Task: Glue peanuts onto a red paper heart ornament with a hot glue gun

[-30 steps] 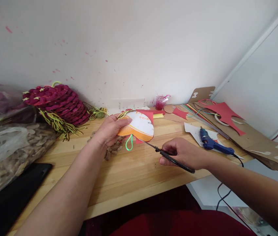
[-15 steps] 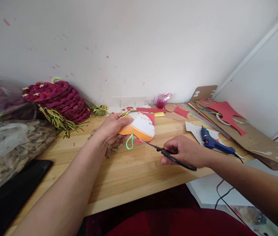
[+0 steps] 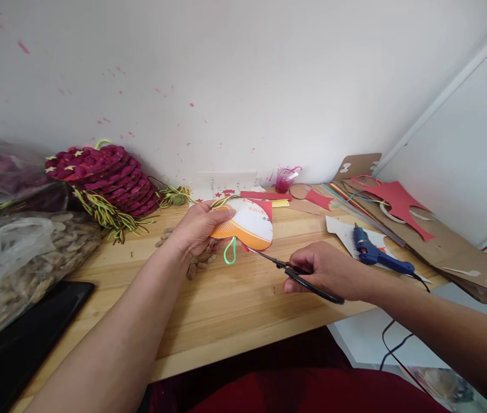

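My left hand (image 3: 198, 226) pinches a heart-shaped piece of printed cardboard (image 3: 247, 222), orange and white, thumb on top. Red paper shows along its right and lower edges. A green cord loop (image 3: 230, 251) hangs from the notch of the cardboard, and dark yellow-green strands lie along its upper edge. Around the handles of black scissors (image 3: 297, 275), my right hand (image 3: 320, 269) is closed. The blades point left, their tips at the lower edge of the cardboard and red paper. Several peanuts (image 3: 200, 265) lie below my left hand, partly hidden by it.
A stack of purple-red tasselled pieces (image 3: 114, 178) and a bag of peanuts (image 3: 41, 252) stand left, beside a black flat device (image 3: 28, 338). A blue glue gun (image 3: 378, 252), red paper scraps (image 3: 402, 203) and cardboard (image 3: 450, 252) lie right. A plastic cup (image 3: 285, 180) stands by the wall.
The view has shifted slightly. The scissors remain at the lower edge of the cardboard, and less red paper shows at the cardboard's right side. Both hands keep their holds.
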`<action>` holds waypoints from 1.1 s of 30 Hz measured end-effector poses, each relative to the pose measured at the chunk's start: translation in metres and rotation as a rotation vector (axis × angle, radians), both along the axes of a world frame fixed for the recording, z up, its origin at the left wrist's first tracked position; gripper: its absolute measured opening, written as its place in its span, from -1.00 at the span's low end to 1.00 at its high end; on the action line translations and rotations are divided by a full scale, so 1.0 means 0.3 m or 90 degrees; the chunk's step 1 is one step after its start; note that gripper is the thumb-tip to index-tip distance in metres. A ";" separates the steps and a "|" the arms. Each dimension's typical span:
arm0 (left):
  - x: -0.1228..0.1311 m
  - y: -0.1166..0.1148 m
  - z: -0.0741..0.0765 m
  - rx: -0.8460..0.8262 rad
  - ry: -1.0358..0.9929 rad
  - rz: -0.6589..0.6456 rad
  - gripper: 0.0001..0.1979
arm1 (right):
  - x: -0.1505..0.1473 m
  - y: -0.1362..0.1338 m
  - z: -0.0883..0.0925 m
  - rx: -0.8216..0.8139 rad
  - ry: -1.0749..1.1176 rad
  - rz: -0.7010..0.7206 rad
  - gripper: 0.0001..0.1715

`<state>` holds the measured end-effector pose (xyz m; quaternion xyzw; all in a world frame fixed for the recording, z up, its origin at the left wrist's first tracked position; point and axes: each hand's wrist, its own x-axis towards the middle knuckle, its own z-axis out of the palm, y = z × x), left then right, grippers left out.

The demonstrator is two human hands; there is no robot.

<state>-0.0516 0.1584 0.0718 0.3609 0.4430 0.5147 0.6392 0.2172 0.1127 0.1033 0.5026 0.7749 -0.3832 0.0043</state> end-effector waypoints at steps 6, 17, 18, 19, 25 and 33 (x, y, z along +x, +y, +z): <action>0.006 0.004 0.005 0.013 -0.006 0.040 -0.76 | -0.012 -0.009 -0.007 0.027 -0.002 -0.017 -0.35; 0.017 -0.002 -0.005 0.012 0.004 0.050 -0.74 | -0.018 -0.015 -0.012 0.034 0.009 -0.038 -0.37; 0.018 -0.002 -0.004 0.009 0.003 0.051 -0.73 | -0.017 -0.015 -0.014 0.043 0.007 -0.039 -0.36; 0.021 -0.003 -0.003 0.006 0.002 0.054 -0.72 | -0.017 -0.015 -0.015 0.053 0.004 -0.039 -0.35; 0.031 -0.007 0.001 -0.001 -0.004 0.062 -0.72 | -0.011 -0.011 -0.022 0.059 -0.013 -0.036 -0.29; 0.035 -0.010 0.007 -0.004 0.001 0.077 -0.71 | -0.011 -0.009 -0.027 0.090 -0.029 -0.038 -0.30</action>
